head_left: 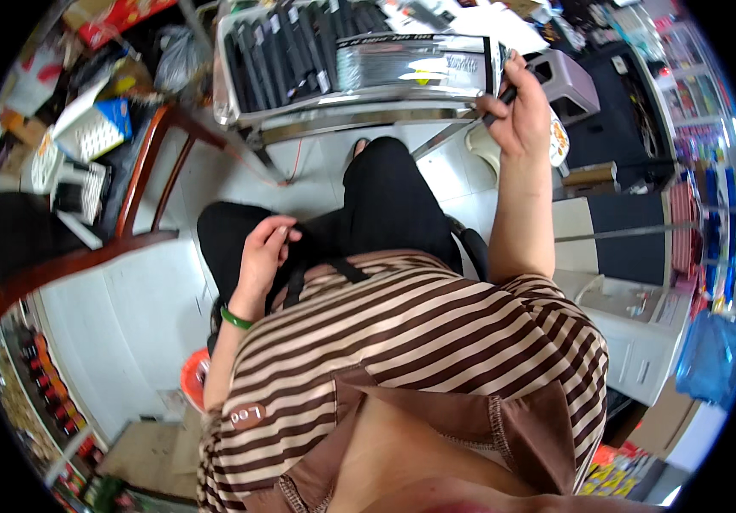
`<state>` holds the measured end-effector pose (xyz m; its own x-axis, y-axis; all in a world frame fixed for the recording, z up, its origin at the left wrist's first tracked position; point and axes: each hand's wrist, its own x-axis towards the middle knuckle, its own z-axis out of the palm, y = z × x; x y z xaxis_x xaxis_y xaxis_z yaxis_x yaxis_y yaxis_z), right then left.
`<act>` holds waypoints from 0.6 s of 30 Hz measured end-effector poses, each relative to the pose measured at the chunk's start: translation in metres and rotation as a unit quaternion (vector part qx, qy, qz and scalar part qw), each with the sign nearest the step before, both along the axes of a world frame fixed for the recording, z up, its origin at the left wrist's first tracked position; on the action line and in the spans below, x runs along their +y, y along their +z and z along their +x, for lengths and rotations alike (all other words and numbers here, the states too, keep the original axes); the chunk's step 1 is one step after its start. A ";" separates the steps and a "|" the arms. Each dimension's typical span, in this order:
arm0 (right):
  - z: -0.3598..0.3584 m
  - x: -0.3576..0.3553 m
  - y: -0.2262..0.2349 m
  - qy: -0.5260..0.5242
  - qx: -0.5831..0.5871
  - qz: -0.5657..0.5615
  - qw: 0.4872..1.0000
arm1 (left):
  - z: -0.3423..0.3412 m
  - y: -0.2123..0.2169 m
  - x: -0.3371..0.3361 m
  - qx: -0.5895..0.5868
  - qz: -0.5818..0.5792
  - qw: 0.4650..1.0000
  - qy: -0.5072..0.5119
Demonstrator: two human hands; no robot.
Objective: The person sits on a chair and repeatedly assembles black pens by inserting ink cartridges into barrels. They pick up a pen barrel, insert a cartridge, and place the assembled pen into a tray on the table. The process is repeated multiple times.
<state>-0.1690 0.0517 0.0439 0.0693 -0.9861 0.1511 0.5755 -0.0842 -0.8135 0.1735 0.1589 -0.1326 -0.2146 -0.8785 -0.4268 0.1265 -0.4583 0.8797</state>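
Plastic oblong packet [415, 70] at right hand [522, 109]

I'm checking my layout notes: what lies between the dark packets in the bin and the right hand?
A clear, shiny packet lies between the dark packets and the right hand, in the head view.

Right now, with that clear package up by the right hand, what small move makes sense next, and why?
Perhaps bring the left fingers up to steady the far end of the clear package: the right fingers appear to hold only its right end, while the left ones are down over the lap.
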 end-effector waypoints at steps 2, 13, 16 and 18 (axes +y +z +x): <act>0.039 0.019 -0.015 0.013 -0.017 0.078 0.997 | -0.006 0.014 0.003 0.037 -0.011 0.998 -0.050; 0.122 0.083 -0.118 0.234 0.335 0.045 0.911 | 0.008 0.029 0.010 0.320 -0.005 0.939 0.129; 0.134 0.083 -0.105 0.259 0.480 -0.068 0.836 | 0.010 0.037 0.008 0.254 -0.009 0.953 0.168; 0.138 0.082 -0.093 0.325 0.538 -0.062 0.775 | 0.013 0.036 0.006 0.178 -0.048 0.970 0.157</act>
